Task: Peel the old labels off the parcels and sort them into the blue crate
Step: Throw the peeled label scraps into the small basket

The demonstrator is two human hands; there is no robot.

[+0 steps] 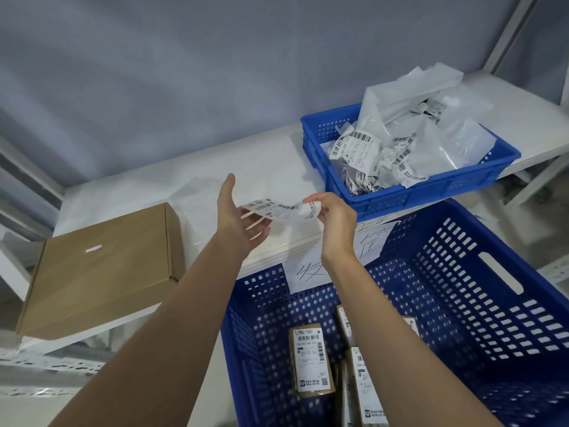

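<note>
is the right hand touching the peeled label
Touching. The head view shows the right hand pinching one end of the peeled label between its fingertips.

Blue perforated crate [462,303], brown cardboard box [101,266], white label [277,209] — black barcodes

A peeled white barcode label [278,211] hangs curled in the air just left of the small blue crate [431,188], which is heaped with crumpled labels. Below that crate, labelled brown parcels [311,359] stand inside the large blue crate [480,303].
</note>
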